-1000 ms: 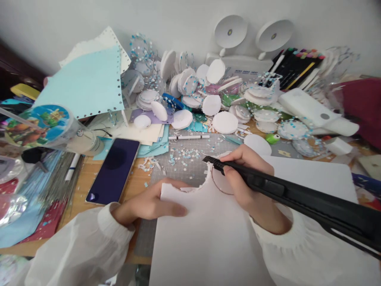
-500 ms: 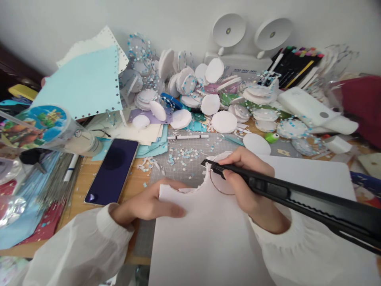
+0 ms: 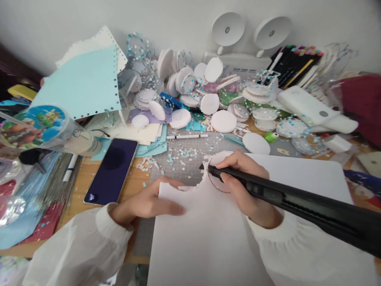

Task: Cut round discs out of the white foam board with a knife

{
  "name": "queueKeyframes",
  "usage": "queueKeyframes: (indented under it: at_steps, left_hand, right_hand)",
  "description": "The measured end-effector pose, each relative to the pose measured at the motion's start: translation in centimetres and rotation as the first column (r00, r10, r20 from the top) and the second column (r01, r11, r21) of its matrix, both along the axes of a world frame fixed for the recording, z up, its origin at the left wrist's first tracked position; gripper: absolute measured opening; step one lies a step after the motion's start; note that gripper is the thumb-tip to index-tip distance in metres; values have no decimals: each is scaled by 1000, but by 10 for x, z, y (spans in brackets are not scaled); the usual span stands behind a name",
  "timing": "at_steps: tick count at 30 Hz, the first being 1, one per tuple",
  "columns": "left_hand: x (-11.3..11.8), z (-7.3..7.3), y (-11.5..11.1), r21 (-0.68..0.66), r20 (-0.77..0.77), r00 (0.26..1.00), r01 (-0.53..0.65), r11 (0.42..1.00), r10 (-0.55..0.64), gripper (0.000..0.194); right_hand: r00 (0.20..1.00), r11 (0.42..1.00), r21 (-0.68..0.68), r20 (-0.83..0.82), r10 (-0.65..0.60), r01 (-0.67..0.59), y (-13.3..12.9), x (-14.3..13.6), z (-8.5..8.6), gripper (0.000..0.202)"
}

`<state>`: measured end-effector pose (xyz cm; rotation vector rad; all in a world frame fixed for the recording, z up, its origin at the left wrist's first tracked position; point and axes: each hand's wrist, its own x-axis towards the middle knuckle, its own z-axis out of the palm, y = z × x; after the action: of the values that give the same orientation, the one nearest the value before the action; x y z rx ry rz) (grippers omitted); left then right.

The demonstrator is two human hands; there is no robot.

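Note:
My right hand (image 3: 244,186) is closed around a black utility knife (image 3: 276,194). The knife's dark blade tip touches the ragged edge of a white foam board (image 3: 202,238), beside a circle outlined on it. A curved notch is cut out of the board to the left of that circle. My left hand (image 3: 154,200) grips the board's left corner, thumb on top and the other fingers mostly hidden beneath. Under the board lies a grey cutting mat (image 3: 184,169) sprinkled with small blue and white paper bits.
A smartphone (image 3: 111,171) lies left of the mat, near a plastic cup (image 3: 38,125). Many white foam discs (image 3: 224,121) are heaped along the wall below a twin-headed lamp (image 3: 228,29). A white marker (image 3: 187,136) rests at the mat's far edge.
My right hand and the knife have shifted slightly left and down, along the board's ragged edge. The board has slid a little left; my left hand keeps its grip.

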<state>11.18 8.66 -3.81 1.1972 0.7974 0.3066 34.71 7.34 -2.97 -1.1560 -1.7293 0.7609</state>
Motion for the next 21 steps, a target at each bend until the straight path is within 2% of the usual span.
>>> queueKeyframes:
  at_steps: [5, 13, 21]
  left_hand:
    - [0, 0, 0, -23, 9, 1000, 12, 1000, -12, 24]
    - [0, 0, 1, -36, 8, 1000, 14, 999, -13, 26]
    - [-1, -2, 1, -48, 16, 1000, 0, 999, 0, 24]
  right_hand:
    - [996, 999, 1, 83, 41, -41, 0, 4, 2, 6]
    - [995, 997, 73, 96, 29, -36, -2, 5, 5, 3]
    - [993, 994, 88, 106, 55, -64, -2, 6, 8, 7]
